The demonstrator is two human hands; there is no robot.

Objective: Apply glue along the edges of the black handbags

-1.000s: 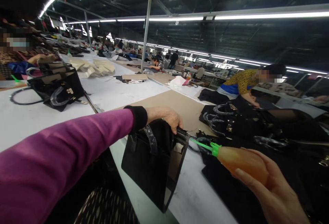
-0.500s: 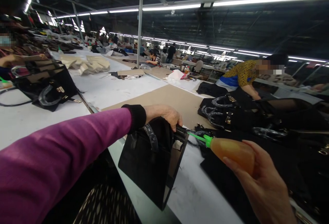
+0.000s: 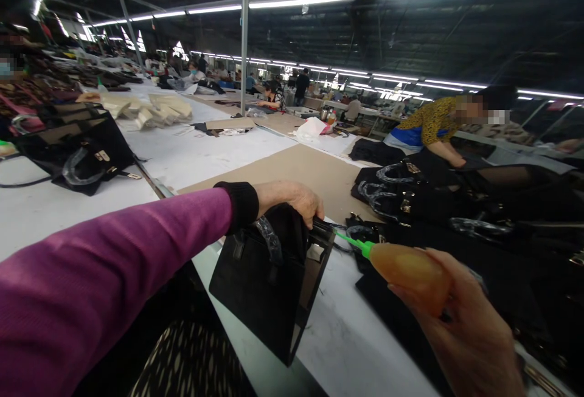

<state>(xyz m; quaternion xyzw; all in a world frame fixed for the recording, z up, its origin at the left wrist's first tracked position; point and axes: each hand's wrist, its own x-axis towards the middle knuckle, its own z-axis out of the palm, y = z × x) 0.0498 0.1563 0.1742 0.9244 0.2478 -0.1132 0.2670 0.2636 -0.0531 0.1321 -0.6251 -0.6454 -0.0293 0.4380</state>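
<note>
A black handbag (image 3: pixel 260 287) with a plastic-wrapped handle stands tilted at the table's near edge. My left hand (image 3: pixel 301 199) reaches over its top, fingers closed on the upper edge of the bag by its open side; the fingertips are partly hidden. In my right hand (image 3: pixel 460 306) is an amber squeeze bottle (image 3: pixel 406 269), lying nearly level with the fingers wrapped round it. Its thin green nozzle (image 3: pixel 353 240) points left, and the tip is at the bag's top edge just beyond my left fingers. I cannot tell whether the tip touches.
Black bags with wrapped handles (image 3: pixel 387 193) are piled on the right, where a co-worker (image 3: pixel 433 120) leans over. Another black bag (image 3: pixel 86 148) stands at the left, near a second person. Cream pieces (image 3: pixel 146 108) and a brown sheet (image 3: pixel 278 169) lie on the white table (image 3: pixel 201 154).
The bottle has tilted a little and shifted slightly left in my right hand, its nozzle tip staying at the bag's edge. My left hand keeps its grip. The view has shifted slightly.
</note>
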